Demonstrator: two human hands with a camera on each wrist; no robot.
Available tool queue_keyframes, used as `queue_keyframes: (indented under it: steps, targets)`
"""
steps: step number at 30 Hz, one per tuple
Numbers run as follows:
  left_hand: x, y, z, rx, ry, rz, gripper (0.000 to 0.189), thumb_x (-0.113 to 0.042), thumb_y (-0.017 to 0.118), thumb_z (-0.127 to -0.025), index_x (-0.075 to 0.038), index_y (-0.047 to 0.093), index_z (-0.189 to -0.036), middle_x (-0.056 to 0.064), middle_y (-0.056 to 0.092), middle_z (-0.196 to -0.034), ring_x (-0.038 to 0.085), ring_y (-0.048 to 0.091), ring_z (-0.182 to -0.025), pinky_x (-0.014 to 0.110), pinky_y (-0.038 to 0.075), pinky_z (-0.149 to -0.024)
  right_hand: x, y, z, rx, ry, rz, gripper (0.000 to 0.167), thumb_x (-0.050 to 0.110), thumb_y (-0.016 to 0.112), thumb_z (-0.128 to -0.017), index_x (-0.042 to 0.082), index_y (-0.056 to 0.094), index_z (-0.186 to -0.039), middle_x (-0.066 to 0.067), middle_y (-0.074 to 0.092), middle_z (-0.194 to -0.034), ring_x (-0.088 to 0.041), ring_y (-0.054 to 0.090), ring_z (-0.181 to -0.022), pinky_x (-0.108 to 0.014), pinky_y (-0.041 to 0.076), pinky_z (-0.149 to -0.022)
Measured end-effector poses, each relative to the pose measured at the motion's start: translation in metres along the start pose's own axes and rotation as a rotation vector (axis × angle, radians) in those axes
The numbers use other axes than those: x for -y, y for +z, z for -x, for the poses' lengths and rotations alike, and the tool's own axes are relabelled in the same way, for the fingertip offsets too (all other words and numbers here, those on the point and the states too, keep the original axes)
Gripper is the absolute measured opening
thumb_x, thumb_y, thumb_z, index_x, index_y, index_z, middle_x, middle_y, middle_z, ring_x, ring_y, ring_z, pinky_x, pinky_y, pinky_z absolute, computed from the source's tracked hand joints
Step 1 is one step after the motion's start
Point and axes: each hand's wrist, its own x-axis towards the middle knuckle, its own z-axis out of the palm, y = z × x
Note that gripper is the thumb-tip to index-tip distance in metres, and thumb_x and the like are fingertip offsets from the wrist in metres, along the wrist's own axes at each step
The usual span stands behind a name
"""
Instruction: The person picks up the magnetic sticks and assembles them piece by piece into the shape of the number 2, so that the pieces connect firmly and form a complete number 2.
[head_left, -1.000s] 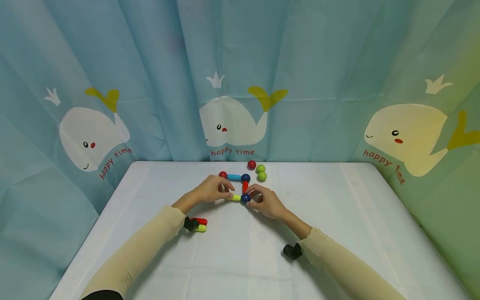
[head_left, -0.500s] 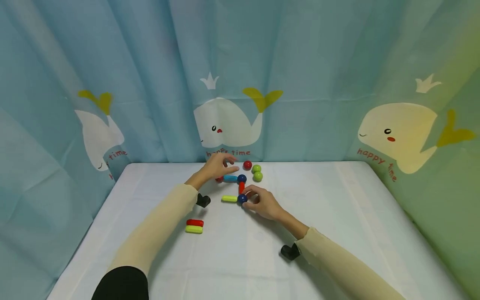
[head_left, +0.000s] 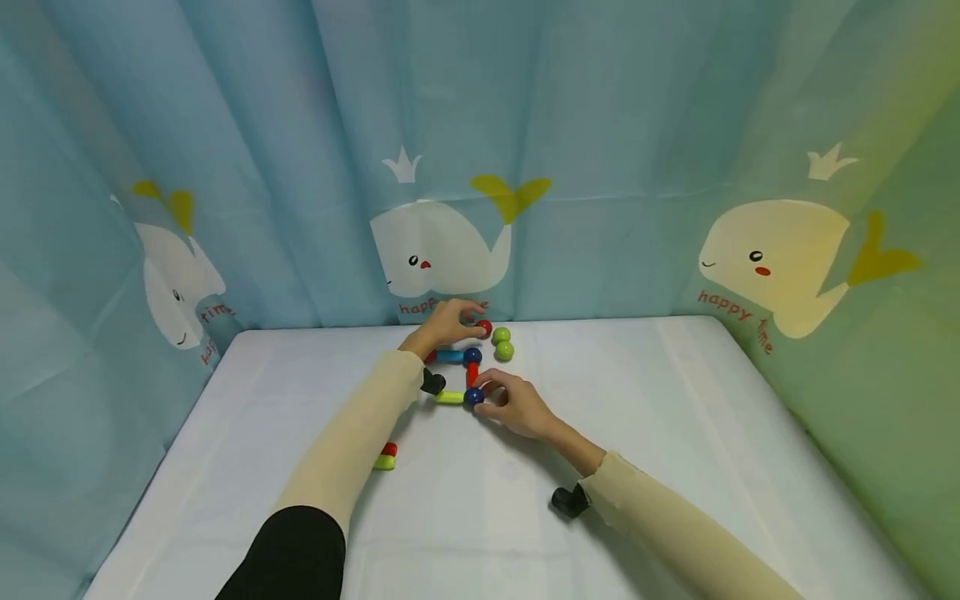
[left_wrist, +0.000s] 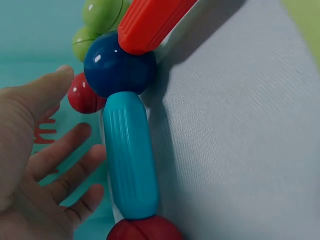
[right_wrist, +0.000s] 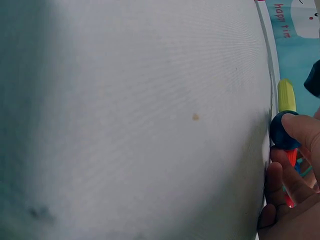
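Note:
My left hand [head_left: 447, 323] reaches over the back of the table, thumb and fingers parted at the loose red ball [head_left: 484, 328]. In the left wrist view its fingers are spread with nothing between them. My right hand [head_left: 519, 407] pinches the near dark blue ball [head_left: 473, 397] between thumb and fingers. A yellow-green stick [head_left: 450, 398] runs left from that ball. From it a red stick [head_left: 472, 374] runs back to the far blue ball [head_left: 472, 356]. A light blue stick [left_wrist: 131, 155] links the far ball to another red ball [left_wrist: 145, 231], partly hidden by my left wrist in the head view.
Two green balls [head_left: 501, 335] [head_left: 505, 351] sit right of the loose red ball. A loose red stick [head_left: 389, 449] and yellow-green stick [head_left: 385, 462] lie at the left, partly behind my left sleeve. A whale-print curtain [head_left: 615, 167] stands behind the white table [head_left: 637, 400].
My left hand has left the yellow-green stick and moved back and right to the loose red ball. My right hand keeps its pinch on the near blue ball. The head view has shifted slightly.

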Motion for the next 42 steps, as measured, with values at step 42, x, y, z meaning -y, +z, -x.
queue_keyframes:
  steps: [42]
  targets:
    - [0.023,-0.043,0.063,-0.174,0.11,-0.016,0.035,-0.029,0.082,-0.088,-0.01,0.073,-0.116,0.005,0.073,-0.109,0.025,0.062,-0.101,0.042,0.053,-0.088,0.005,0.004,-0.005,0.017,0.017,0.015,0.03,0.01,0.079,-0.091,0.014,0.067,-0.119,-0.005,0.071,-0.105,-0.019,0.059,-0.081,-0.032,0.051,-0.077]
